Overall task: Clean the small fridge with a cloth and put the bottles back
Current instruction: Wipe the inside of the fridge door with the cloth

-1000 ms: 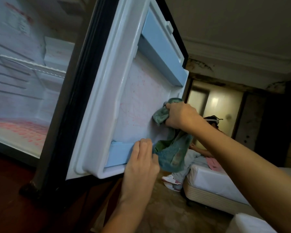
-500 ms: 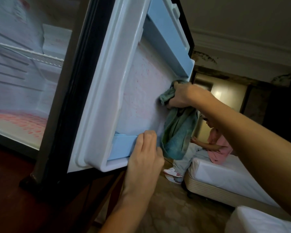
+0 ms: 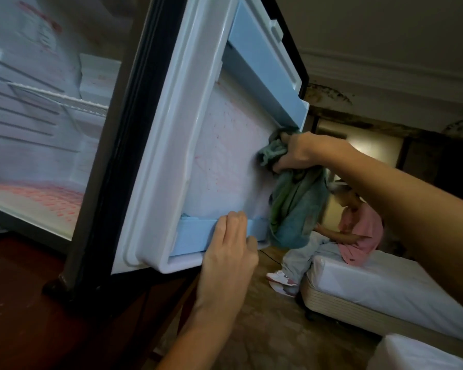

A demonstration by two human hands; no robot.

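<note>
Hands apart: right hand [image 3: 302, 153] clutches the cloth [image 3: 294, 206] against the fridge door [image 3: 225, 156] under its upper shelf [image 3: 267, 84], left hand [image 3: 230, 252] flat on the lower rail [image 3: 193, 233], so I'm mid-wipe, downward sweep likely next.

Right grip [image 3: 297, 153] clenched, arm outstretched; left grip [image 3: 230, 244] raised, fingers flat.

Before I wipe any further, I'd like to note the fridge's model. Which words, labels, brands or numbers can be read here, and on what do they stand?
Nothing here can be read.
On the label high on the inner wall of the fridge: lines of print with a red mark, too blurred to read.
On the door, its blue rails and the cloth: no writing shows.
</note>
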